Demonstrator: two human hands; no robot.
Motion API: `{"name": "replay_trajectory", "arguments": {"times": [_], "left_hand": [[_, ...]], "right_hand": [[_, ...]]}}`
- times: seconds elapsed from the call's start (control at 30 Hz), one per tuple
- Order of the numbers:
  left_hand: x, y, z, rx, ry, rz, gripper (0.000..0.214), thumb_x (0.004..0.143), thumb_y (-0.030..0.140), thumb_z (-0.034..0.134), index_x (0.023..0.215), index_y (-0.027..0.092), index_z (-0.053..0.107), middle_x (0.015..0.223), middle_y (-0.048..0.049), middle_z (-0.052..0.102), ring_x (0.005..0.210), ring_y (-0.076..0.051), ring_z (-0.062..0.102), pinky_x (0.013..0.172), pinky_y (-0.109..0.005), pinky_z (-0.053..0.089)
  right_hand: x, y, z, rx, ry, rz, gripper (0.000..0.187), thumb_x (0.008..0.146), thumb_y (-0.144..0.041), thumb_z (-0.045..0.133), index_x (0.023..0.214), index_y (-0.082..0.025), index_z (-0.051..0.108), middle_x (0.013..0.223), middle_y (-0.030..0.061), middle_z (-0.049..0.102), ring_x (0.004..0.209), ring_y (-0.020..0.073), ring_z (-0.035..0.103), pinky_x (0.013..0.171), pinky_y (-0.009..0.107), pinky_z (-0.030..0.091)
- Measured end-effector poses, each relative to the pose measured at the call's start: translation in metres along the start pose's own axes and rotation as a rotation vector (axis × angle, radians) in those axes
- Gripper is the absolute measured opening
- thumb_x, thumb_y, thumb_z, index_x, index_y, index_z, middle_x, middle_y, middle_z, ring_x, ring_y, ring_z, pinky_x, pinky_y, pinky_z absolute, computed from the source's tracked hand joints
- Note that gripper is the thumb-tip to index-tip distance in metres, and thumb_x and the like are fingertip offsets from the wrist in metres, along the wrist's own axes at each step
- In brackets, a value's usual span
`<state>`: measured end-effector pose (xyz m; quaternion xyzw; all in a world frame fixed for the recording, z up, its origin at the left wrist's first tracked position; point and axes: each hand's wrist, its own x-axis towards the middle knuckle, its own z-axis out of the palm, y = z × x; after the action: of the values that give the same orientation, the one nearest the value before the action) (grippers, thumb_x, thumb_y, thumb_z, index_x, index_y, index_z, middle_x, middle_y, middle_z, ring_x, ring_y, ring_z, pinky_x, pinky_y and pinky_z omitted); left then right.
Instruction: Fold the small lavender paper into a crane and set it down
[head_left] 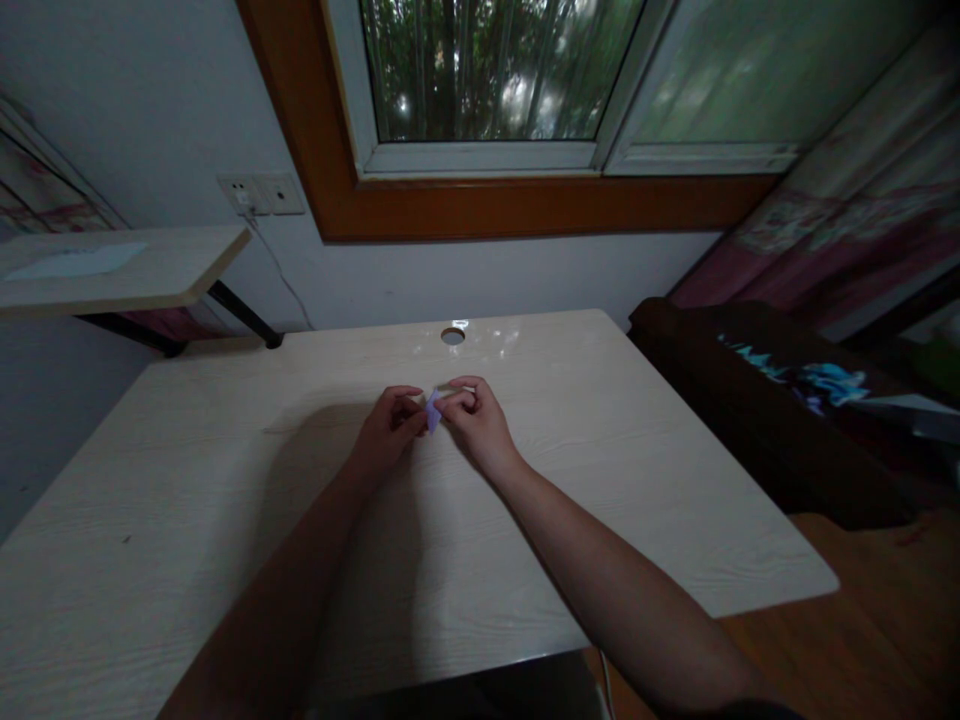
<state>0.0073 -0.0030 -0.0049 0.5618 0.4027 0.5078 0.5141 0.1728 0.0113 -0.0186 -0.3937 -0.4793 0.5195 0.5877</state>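
Note:
Between my two hands is a small piece of folded purple paper [433, 412], held just above the pale wood-grain desk [645, 470]. My left hand [390, 425] pinches its left side between thumb and fingers. From the other side, my right hand [474, 412] grips the paper's upper right edge with thumb and index finger, its other fingers curled. The fingers cover part of the paper, so its full shape is hidden.
At the desk's back edge is a round cable hole [453, 337]. A raised shelf [150, 290] on black legs stands at the left, with a white sheet [79, 262] on it. Behind it, a cord [281, 265] hangs from a wall socket [259, 195]. Dark furniture [750, 420] stands right of the desk.

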Motion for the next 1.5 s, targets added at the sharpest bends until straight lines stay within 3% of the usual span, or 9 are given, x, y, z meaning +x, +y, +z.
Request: {"name": "replay_trajectory", "arguments": {"times": [0.33,0.53,0.93,1.5], "left_hand": [[-0.0004,0.0073,-0.0004,0.03,0.094,-0.001,0.027,0.081,0.029,0.069,0.105,0.02,0.059,0.076,0.002,0.059,0.067,-0.011,0.059,0.063,-0.024,0.049],[0.0017,-0.0009,-0.0052,0.082,0.11,0.019,0.027,0.079,0.028,0.071,0.103,0.02,0.061,0.076,0.0021,0.06,0.067,-0.011,0.059,0.063,-0.023,0.047],[0.0026,0.0044,-0.0087,0.129,0.325,0.07,0.026,0.078,0.029,0.071,0.1,0.02,0.06,0.076,0.0027,0.061,0.069,-0.013,0.065,0.07,-0.027,0.054],[0.004,-0.0002,-0.0078,0.035,0.268,0.067,0.03,0.079,0.028,0.07,0.106,0.02,0.057,0.078,0.0028,0.06,0.07,-0.012,0.064,0.069,-0.027,0.056]], "right_hand": [[-0.0059,-0.0036,0.0028,-0.101,-0.098,0.0,0.038,0.07,-0.035,0.081,0.097,-0.025,0.057,0.067,-0.004,0.066,0.061,0.0152,0.061,0.065,0.029,0.047],[-0.0072,-0.005,0.0023,-0.153,-0.098,-0.014,0.037,0.071,-0.037,0.08,0.097,-0.024,0.057,0.069,-0.0031,0.068,0.062,0.0155,0.062,0.064,0.029,0.048],[-0.0065,-0.0021,0.001,-0.144,-0.22,0.029,0.041,0.075,-0.036,0.076,0.111,-0.025,0.058,0.078,-0.0007,0.072,0.07,0.0159,0.066,0.07,0.03,0.05],[-0.0044,-0.0006,0.0007,-0.126,-0.236,0.009,0.033,0.078,-0.024,0.068,0.108,-0.023,0.054,0.076,-0.0034,0.064,0.064,0.0126,0.058,0.064,0.026,0.043]]}}
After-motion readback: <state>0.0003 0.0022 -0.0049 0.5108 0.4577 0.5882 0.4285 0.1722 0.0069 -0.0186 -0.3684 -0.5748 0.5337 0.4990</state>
